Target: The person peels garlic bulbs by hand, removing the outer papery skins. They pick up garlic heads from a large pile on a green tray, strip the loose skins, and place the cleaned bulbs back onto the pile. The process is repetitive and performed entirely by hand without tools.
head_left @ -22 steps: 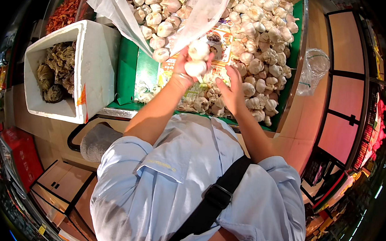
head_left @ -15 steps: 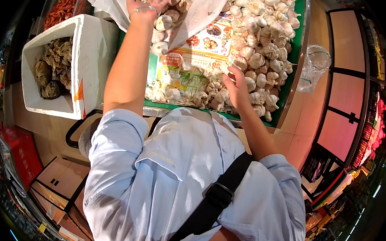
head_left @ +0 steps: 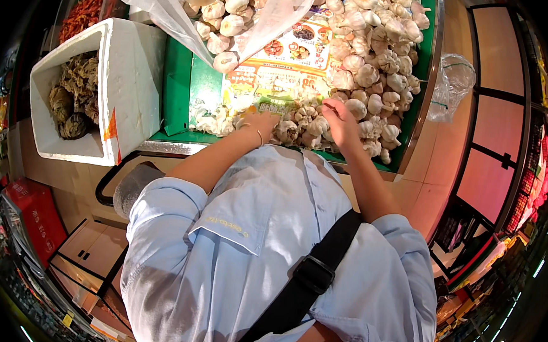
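Garlic bulbs [head_left: 382,70] fill a green-lined display bin, heaped mostly on its right. My left hand [head_left: 261,125], a thin bracelet at its wrist, reaches down among loose bulbs and papery skins at the near edge; its thumb and fingers look apart, though glare washes them out. Just right of it, my right hand [head_left: 344,124] has curled fingers pressed together beside the front bulbs; whatever they hold is hidden. Further back, a translucent white plastic bag [head_left: 285,13] lies spread, with more garlic [head_left: 232,25] between its sides.
A white foam box [head_left: 130,91] holding brown dried bundles [head_left: 76,97] stands left of the bin. Behind it is a tub of dried red chillies [head_left: 88,12]. A printed sheet [head_left: 288,61] lines the bin's middle. A clear plastic bag [head_left: 452,88] hangs at the right.
My left hand has come back from the garlic by the white bag to the near edge. My right hand has shifted slightly, its fingers now more tightly curled.
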The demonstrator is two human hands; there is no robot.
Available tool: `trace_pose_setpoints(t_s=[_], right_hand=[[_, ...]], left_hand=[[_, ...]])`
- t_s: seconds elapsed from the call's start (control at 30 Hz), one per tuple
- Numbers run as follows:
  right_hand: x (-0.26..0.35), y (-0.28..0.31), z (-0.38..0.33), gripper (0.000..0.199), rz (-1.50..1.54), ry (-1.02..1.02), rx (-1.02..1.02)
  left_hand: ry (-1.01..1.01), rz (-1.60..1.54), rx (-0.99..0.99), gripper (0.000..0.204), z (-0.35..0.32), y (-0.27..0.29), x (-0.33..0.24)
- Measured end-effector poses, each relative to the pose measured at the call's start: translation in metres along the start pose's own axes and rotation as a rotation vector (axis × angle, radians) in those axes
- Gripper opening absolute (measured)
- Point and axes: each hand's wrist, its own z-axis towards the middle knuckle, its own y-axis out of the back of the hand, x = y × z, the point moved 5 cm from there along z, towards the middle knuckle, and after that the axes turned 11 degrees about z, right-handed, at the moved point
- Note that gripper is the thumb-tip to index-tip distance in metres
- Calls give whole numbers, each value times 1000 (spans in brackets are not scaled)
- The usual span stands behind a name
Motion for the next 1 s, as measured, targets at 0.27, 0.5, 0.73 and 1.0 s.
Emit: trace_pose_setpoints(t_s=[0.27, 0.5, 0.73, 1.0], right_hand=[[-8, -4, -2, 26, 60, 1, 45], [-6, -15, -13, 24, 153, -197, 90], [11, -45, -17, 29, 688, -403, 179], [-2, -28, -14, 12, 997, -450, 252]], left_hand=[[154, -506, -56, 21, 22, 0, 25], [156, -1518, 21, 16, 13, 54, 16], [-43, -1962, -93, 34, 3, 85, -32], [129, -552, -89, 31, -18, 56, 60]])
